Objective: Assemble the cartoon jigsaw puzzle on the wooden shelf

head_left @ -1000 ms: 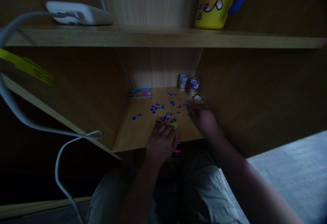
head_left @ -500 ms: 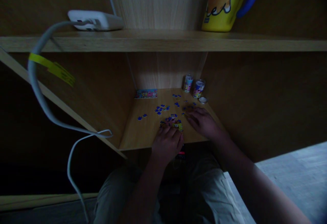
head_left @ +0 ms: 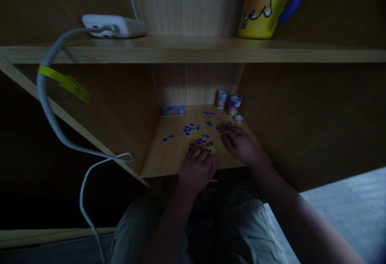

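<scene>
The right hand [head_left: 239, 143] is held low by the loose pieces [head_left: 187, 133] on the board [head_left: 169, 159]; a small piece seen beside its fingertips half a second ago is no longer visible — whether pinched or covered cannot be told. The joined puzzle section [head_left: 208, 147] is touched at its near side by the left hand [head_left: 196, 168], fingers together — apparently being steadied, with no addition seen.

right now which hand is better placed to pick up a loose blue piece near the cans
Likely the right hand: its fingertips are close to those loose blue pieces. The left hand is farther off, over the near edge of the joined puzzle section.
</scene>
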Demonstrator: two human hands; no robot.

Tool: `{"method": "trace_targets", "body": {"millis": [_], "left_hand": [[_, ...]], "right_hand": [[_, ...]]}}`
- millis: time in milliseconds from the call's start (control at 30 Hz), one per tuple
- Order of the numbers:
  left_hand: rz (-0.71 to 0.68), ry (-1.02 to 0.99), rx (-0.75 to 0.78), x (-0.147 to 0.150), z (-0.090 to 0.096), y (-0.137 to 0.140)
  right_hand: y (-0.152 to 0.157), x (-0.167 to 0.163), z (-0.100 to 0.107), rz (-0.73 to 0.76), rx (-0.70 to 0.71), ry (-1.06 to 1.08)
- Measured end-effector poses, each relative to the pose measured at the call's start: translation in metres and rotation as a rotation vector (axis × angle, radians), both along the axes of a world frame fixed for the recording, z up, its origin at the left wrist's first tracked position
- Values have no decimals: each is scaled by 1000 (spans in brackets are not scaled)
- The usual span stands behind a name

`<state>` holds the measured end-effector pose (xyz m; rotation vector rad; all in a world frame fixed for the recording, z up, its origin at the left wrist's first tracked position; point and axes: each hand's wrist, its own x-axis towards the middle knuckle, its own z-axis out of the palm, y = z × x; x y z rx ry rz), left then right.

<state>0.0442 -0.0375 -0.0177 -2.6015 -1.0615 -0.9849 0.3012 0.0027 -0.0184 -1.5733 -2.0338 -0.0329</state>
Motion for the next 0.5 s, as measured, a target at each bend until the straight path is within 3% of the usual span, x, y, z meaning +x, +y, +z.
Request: {"method": "trace_targets", "body": {"millis": [267,500], "left_hand": [[-5,10,-8,0,1,0],[-6,-4,5,0,-1,0]], "right_hand": [[0,9,-3,-183,6,-5],[0,8,-2,-181,-11,-38]]}}
